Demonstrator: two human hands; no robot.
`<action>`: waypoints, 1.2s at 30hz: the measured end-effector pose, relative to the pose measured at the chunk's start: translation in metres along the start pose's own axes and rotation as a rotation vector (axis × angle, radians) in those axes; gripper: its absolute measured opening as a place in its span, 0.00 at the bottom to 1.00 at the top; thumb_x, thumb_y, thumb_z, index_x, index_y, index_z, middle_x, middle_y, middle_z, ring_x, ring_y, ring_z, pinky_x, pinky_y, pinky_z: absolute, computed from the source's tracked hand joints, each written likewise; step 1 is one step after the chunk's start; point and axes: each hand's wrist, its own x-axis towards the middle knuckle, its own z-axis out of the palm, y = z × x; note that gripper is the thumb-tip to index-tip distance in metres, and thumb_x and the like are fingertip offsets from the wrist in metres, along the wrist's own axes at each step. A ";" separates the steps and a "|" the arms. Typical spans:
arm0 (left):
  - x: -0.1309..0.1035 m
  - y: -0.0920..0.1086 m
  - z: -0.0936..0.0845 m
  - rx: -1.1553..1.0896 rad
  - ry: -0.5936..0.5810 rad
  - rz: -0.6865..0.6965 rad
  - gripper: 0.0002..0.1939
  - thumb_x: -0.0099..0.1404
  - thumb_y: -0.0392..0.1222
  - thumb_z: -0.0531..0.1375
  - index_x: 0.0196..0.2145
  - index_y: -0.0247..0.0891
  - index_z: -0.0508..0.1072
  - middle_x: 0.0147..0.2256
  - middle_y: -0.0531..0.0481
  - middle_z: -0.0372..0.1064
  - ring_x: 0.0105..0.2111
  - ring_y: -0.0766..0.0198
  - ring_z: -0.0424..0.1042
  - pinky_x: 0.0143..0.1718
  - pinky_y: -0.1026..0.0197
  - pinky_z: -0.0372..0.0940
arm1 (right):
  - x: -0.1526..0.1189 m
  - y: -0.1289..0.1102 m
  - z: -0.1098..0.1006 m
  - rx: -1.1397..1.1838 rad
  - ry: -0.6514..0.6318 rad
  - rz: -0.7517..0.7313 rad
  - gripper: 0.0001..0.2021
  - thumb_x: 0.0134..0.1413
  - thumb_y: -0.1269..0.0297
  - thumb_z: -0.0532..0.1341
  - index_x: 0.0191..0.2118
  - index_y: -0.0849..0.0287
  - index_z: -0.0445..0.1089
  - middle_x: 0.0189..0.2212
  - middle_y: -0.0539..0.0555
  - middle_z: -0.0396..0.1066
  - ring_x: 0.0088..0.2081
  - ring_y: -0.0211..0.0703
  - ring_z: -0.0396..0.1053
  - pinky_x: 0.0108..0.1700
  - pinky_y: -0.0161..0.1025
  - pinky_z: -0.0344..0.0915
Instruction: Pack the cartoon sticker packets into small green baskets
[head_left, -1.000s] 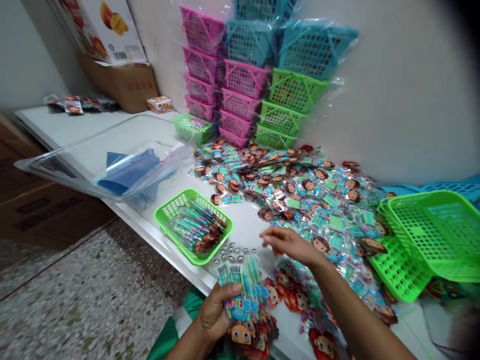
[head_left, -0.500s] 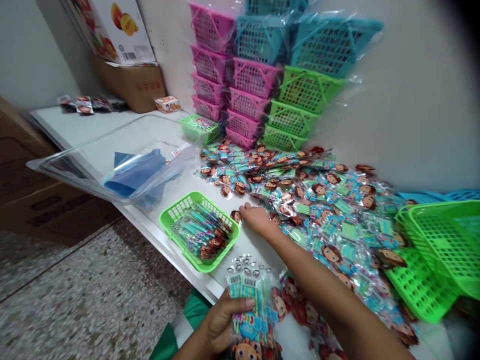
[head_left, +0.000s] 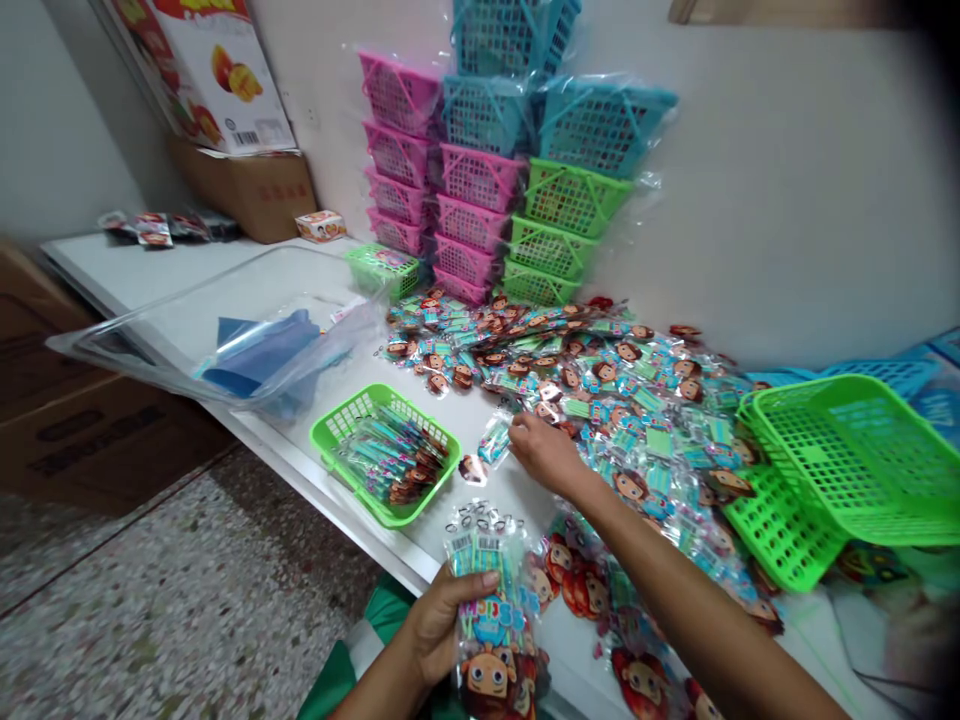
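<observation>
Soft, even indoor light fills the scene, bright enough that colours read strongly, and shadows under the hands and on the desk (head_left: 142, 275) are faint and diffuse. Small glints of glare sit on the plastic wrappers (head_left: 600, 390) and the clear bag (head_left: 225, 320). The wide lens bends straight edges near the borders, the right corners darken into a vignette, and fine detail is slightly smeared throughout.

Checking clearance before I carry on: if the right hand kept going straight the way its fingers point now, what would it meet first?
The right hand points left across the table, pinching one packet. Straight on, it would likely meet the green basket of packets first; depth is uncertain.
</observation>
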 end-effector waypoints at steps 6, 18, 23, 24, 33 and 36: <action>0.003 0.002 0.006 0.025 -0.022 -0.013 0.19 0.54 0.32 0.63 0.45 0.33 0.73 0.34 0.40 0.76 0.32 0.49 0.76 0.42 0.44 0.65 | -0.022 -0.006 0.006 0.114 0.021 0.105 0.18 0.62 0.55 0.48 0.52 0.57 0.61 0.48 0.59 0.63 0.43 0.47 0.66 0.40 0.37 0.57; -0.001 0.000 -0.007 0.000 0.022 0.013 0.13 0.54 0.31 0.62 0.40 0.29 0.74 0.32 0.39 0.76 0.30 0.53 0.76 0.38 0.48 0.67 | 0.017 -0.041 0.052 0.268 0.013 0.316 0.26 0.56 0.47 0.52 0.44 0.66 0.70 0.48 0.70 0.61 0.53 0.64 0.56 0.51 0.53 0.53; 0.000 0.002 -0.007 0.008 0.011 0.017 0.14 0.54 0.31 0.62 0.41 0.31 0.74 0.33 0.40 0.76 0.32 0.52 0.76 0.43 0.48 0.65 | 0.008 -0.021 0.059 0.425 0.106 0.335 0.17 0.49 0.72 0.57 0.47 0.65 0.66 0.49 0.63 0.60 0.52 0.51 0.58 0.54 0.43 0.53; 0.000 0.003 -0.007 0.005 0.009 0.015 0.15 0.54 0.31 0.63 0.41 0.31 0.74 0.33 0.40 0.76 0.32 0.52 0.76 0.43 0.48 0.65 | 0.006 -0.014 0.058 0.470 0.116 0.336 0.18 0.47 0.74 0.57 0.47 0.64 0.66 0.49 0.62 0.61 0.52 0.49 0.59 0.53 0.42 0.54; 0.006 0.006 0.008 -0.048 0.041 0.106 0.17 0.55 0.36 0.64 0.43 0.31 0.73 0.34 0.42 0.76 0.34 0.52 0.76 0.46 0.49 0.64 | -0.081 -0.049 0.005 0.987 0.250 0.161 0.14 0.51 0.64 0.58 0.45 0.55 0.66 0.50 0.55 0.62 0.48 0.45 0.64 0.50 0.42 0.62; 0.011 0.004 0.007 -0.127 0.062 0.127 0.20 0.58 0.44 0.62 0.47 0.34 0.71 0.35 0.43 0.76 0.38 0.52 0.75 0.47 0.50 0.64 | -0.111 -0.088 0.008 0.880 0.242 0.096 0.15 0.54 0.69 0.55 0.48 0.55 0.65 0.52 0.57 0.60 0.54 0.45 0.58 0.56 0.44 0.56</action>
